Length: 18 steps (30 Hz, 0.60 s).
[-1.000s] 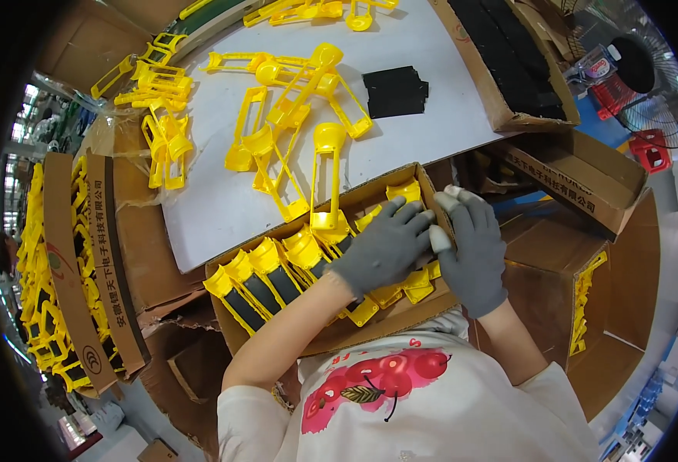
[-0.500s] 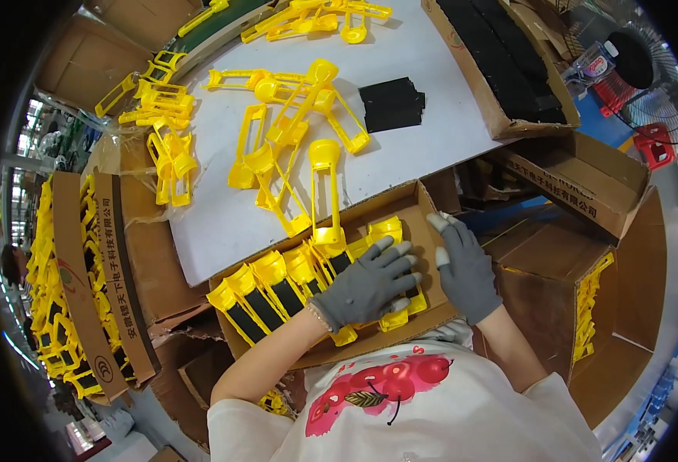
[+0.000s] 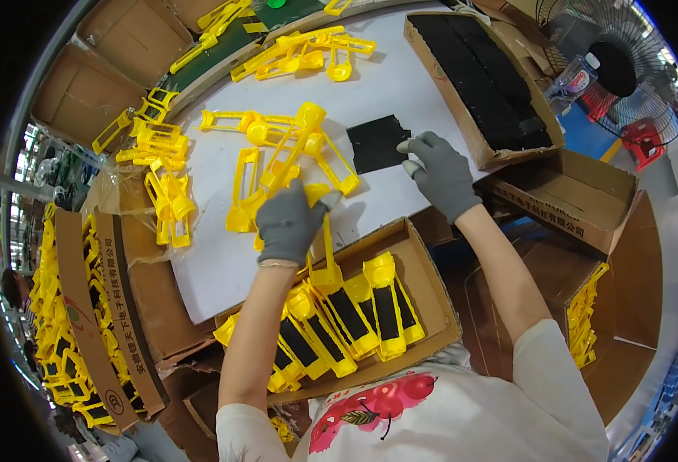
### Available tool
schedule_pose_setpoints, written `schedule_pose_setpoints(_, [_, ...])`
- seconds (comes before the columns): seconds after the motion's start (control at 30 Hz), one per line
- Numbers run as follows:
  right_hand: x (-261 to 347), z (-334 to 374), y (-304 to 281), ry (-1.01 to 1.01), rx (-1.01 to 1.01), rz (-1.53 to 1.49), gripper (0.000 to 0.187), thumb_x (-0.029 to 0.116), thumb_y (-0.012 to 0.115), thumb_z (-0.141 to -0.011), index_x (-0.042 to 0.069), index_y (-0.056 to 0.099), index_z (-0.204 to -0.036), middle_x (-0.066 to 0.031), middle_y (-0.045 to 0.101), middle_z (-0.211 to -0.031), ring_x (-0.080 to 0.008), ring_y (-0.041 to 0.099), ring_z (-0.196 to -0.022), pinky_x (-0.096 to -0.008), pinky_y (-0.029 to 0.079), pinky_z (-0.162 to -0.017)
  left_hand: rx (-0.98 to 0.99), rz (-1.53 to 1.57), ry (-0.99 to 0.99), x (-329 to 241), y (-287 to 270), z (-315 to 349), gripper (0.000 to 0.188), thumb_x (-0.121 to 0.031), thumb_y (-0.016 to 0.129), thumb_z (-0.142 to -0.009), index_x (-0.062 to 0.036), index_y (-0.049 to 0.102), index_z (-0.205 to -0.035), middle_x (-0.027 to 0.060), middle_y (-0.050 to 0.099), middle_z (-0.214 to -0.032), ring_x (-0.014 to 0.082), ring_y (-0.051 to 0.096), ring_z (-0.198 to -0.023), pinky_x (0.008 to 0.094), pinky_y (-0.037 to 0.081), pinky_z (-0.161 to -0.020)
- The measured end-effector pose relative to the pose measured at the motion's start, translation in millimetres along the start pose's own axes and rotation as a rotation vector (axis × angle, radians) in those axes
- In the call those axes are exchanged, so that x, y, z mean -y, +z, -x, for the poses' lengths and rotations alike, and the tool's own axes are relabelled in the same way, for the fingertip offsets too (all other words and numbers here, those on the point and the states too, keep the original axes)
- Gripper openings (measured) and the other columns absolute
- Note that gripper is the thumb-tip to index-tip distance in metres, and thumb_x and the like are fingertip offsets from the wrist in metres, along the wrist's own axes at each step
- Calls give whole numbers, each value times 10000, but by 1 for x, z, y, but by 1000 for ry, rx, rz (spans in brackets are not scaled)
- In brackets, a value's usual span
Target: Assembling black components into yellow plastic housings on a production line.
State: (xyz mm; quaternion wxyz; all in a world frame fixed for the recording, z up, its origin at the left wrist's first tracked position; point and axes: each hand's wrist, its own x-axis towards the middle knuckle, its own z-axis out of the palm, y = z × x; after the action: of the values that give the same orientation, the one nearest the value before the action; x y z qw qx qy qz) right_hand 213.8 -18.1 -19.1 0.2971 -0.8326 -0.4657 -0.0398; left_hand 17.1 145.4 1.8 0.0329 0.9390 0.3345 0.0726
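Note:
My left hand (image 3: pixel 289 225), in a grey glove, is at the near edge of the white table. Its curled fingers and thumb close around the upper end of a yellow plastic frame (image 3: pixel 326 250), which leans down into a cardboard box (image 3: pixel 439 308). Its fingertips are partly hidden. In that box, several yellow frames with black strips (image 3: pixel 389 308) stand in a slanting row. My right hand (image 3: pixel 443 175), also gloved, has thumb and forefinger apart at the right edge of a flat black piece (image 3: pixel 377 144) on the table. Several loose yellow frames (image 3: pixel 300 142) lie tangled beyond my left hand.
An open box of black strips (image 3: pixel 481 85) sits at the table's far right, with an empty-looking carton (image 3: pixel 570 196) below it. At left, a tall box (image 3: pixel 108 308) is full of yellow frames. A fan (image 3: pixel 616 65) and a bottle (image 3: pixel 574 81) are at upper right.
Both hands have left the box of yellow frames and moved forward over the table, the left to a frame's upper end, the right to the black piece. The view has shifted slightly.

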Motion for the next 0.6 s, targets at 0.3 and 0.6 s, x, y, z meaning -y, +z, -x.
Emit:
schedule_pose_setpoints(0.3, [12,-24,35,-262,72,75,305,226,743,-738,163,657,-1024,-53,588,-1046,-246,595,-953,-376,513,-789,115,182,-97,4,-16,-3,609,-519,660,-769,-2,592,-1083,224,669,-811,364,670,-735,472,506,-683])
schedule_pose_setpoints(0.6, [20,-29,36,-263,274,264,206,153,663,-811,121,573,-994,-78,630,-898,-284,655,-794,-382,530,-675,227,1376,-423,39,-90,77,419,-29,564,-765,-61,456,-1168,143,608,-1084,250,690,-890,324,601,-688])
